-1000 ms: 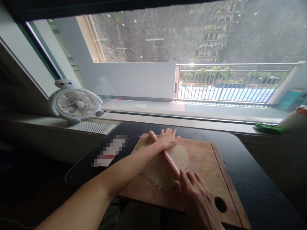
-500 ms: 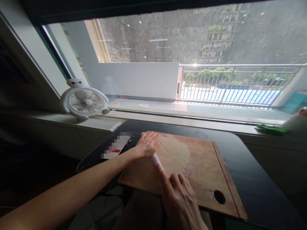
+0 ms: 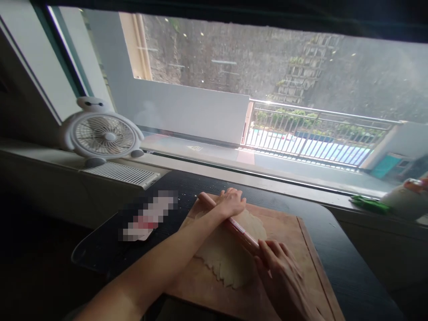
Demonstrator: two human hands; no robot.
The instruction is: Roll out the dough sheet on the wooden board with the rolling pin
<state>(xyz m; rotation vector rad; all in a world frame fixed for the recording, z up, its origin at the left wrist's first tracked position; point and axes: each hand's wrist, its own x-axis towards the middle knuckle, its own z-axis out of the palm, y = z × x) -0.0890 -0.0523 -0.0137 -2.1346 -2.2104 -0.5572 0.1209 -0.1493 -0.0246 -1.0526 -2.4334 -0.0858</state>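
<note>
A pinkish rolling pin (image 3: 241, 232) with a white printed label lies slantwise across a thin sheet of pale dough (image 3: 222, 256). My left hand (image 3: 233, 201) is closed over the pin toward its far end, which sticks out past the wrist. Around the near end, the fingers of my right hand (image 3: 281, 267) are wrapped. The dough has a ragged near edge and rests on a wooden cutting board (image 3: 287, 236). My left forearm crosses above part of the dough and board, hiding some of both.
Under the board is a black table (image 3: 344, 249). A blurred-out flat item (image 3: 150, 218) lies on its left side. On the window ledge stand a white fan (image 3: 109, 136) and, at the right, a green cloth-like thing (image 3: 369, 204) beside a pale container (image 3: 406, 198).
Both hands have moved the rolling pin rightward across the dough, uncovering its ragged near-left edge. The pin's far end now shows beyond my left hand. My view has tilted.
</note>
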